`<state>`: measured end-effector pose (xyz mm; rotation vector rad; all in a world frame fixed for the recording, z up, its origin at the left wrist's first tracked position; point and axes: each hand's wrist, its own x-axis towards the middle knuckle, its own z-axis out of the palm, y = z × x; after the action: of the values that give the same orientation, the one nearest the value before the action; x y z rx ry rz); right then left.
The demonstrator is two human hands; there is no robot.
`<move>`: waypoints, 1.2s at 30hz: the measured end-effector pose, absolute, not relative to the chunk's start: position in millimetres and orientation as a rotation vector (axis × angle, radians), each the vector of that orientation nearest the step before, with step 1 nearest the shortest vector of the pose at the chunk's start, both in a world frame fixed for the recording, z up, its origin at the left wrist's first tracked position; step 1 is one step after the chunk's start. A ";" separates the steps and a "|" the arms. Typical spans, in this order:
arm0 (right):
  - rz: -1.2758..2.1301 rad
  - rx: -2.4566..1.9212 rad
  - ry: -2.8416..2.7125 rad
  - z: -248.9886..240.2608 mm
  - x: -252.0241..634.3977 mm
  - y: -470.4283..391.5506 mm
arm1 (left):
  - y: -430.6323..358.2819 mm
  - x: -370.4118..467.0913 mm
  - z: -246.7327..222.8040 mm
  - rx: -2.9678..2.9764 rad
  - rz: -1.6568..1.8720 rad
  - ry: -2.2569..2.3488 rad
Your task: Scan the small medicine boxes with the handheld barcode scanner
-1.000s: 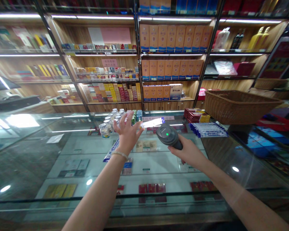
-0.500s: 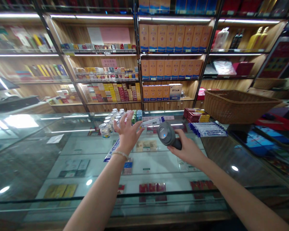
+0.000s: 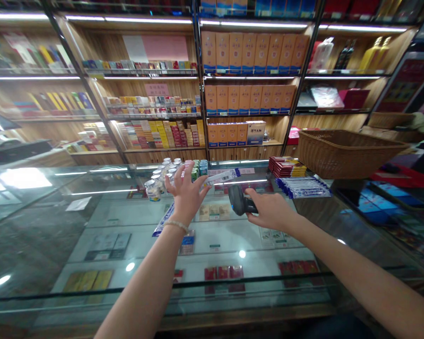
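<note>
A slim white-and-blue packet (image 3: 223, 177) with a barcode on it is pinched between the thumb and finger of my left hand (image 3: 186, 190), whose other fingers are spread. A dark grey barcode scanner (image 3: 239, 200) is gripped by its handle in my right hand (image 3: 271, 209). The scanner's head is just below the packet, apart from it, and a small blue light shows on its left side. Under my left wrist, another blue-and-white packet (image 3: 162, 223) lies on the glass counter (image 3: 127, 212), partly hidden. Behind the left hand stand small white-lidded bottles (image 3: 154, 183) and green cans (image 3: 199, 167).
A row of blue-and-white packets (image 3: 303, 187) lies on the right, in front of stacked red packs (image 3: 286, 166). Beyond them is a wicker basket (image 3: 349, 153). A white paper slip (image 3: 79, 203) lies on the left. Stocked shelves (image 3: 247, 80) rise behind the counter.
My right hand has turned the scanner, so its head now points left rather than up towards me. The left hand and its packet have hardly moved.
</note>
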<state>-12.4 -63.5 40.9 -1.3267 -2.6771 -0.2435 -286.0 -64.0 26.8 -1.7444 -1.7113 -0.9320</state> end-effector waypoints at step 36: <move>-0.348 -1.170 -2.651 8.7 -14.6 -49.3 | -61.7 -282.3 23.7 -1.783 -0.901 -1.684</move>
<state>-14.6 -49.3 8.7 -1.1695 -2.6510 -0.3484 -282.3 -61.7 23.7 -1.7834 -1.6840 -0.9007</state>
